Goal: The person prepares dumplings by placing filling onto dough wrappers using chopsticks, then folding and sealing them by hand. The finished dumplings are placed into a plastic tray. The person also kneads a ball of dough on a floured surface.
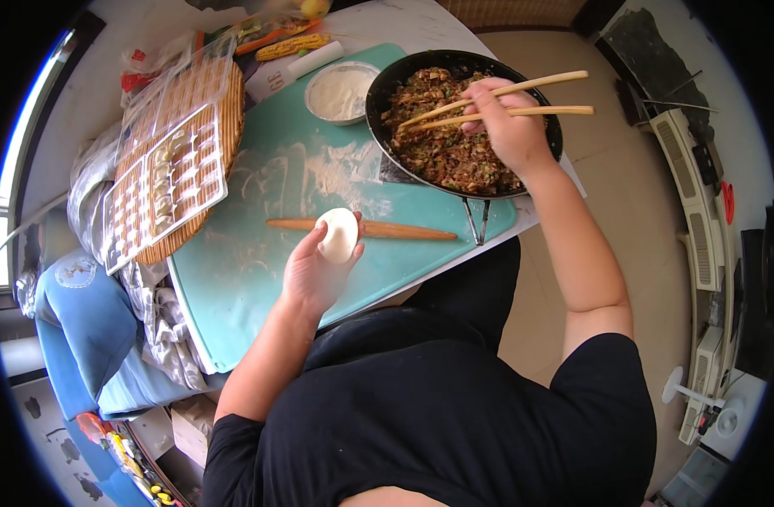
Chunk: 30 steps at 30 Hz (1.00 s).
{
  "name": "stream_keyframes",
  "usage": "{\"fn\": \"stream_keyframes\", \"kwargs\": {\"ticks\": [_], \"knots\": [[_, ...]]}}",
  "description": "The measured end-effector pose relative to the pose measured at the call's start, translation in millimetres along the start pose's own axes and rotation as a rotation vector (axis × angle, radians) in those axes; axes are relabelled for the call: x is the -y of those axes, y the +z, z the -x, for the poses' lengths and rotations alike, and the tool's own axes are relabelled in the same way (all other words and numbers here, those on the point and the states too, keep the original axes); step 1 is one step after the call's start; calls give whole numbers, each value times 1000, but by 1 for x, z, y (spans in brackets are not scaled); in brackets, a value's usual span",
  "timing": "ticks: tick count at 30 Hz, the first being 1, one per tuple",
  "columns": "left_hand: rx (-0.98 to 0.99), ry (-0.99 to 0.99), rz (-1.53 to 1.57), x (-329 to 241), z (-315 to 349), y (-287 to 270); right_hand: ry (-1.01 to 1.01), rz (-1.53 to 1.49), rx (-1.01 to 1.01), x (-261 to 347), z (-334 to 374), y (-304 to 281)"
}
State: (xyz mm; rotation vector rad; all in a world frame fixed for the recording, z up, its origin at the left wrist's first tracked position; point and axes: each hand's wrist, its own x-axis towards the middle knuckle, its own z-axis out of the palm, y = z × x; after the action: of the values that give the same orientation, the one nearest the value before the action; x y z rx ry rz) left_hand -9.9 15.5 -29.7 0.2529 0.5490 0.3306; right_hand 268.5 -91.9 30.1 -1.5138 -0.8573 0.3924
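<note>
dough wrapper [339,234] cupped in left hand [318,269]; right hand [507,127] grips chopsticks [497,101] over filling pan [387,84].

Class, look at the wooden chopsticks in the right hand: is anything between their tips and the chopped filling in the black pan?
Nothing visible. The right hand holds the wooden chopsticks with tips already at the chopped brown-and-green filling in the black round pan.

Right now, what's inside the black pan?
The black pan holds chopped brown filling with green bits. The right hand with its chopsticks covers part of it; the pan's bottom is hidden.
</note>
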Motion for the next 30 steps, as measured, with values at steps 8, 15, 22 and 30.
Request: {"fn": "stream_keyframes", "kwargs": {"ticks": [8,15,22,30], "knots": [[24,-9,-6,1,-3,4,147,-25,-82,-10,5,9],[-29,7,-14,0,0,-1,204,9,7,-15,8,18],[-25,3,-44,2,-1,-2,226,-40,-5,-10,7,14],[-41,2,-84,2,2,0,114,24,37,-8,-8,27]]}}
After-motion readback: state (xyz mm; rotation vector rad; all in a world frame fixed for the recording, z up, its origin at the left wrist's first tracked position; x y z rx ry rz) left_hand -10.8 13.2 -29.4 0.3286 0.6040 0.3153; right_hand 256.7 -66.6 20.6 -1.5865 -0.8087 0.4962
